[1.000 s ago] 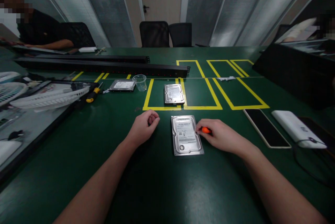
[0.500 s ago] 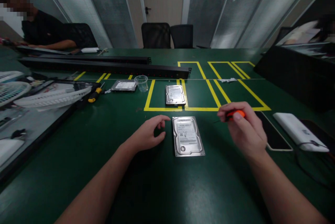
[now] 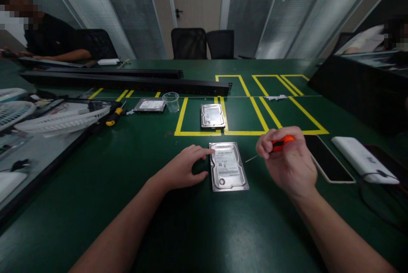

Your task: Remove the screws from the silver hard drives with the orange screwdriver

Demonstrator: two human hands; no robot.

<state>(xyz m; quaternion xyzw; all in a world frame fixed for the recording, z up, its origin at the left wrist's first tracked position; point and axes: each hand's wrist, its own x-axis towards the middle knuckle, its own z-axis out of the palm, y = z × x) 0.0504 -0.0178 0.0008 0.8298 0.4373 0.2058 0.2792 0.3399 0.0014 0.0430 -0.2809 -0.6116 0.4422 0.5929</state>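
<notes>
A silver hard drive (image 3: 230, 166) lies flat on the green table, its label facing up. At its left edge is my left hand (image 3: 188, 166), fingers apart, the index fingertip over the drive's upper left side and the thumb by the left edge. I cannot tell whether the fingertip presses on it. My right hand (image 3: 287, 162) is closed around the orange and black handle of a screwdriver (image 3: 283, 143). The thin shaft points left and down, its tip just right of the drive and apart from it.
Farther back sit a second hard drive (image 3: 212, 116), a third drive (image 3: 149, 105), a clear plastic cup (image 3: 171, 102) and a yellow screwdriver (image 3: 114, 117). A phone (image 3: 328, 158) and a white power bank (image 3: 365, 160) lie right. Long black bars (image 3: 143, 82) cross behind; a person sits far left.
My right hand has brought the screwdriver left and down, closer to the drive. My left index finger has moved right, onto or over the drive's edge.
</notes>
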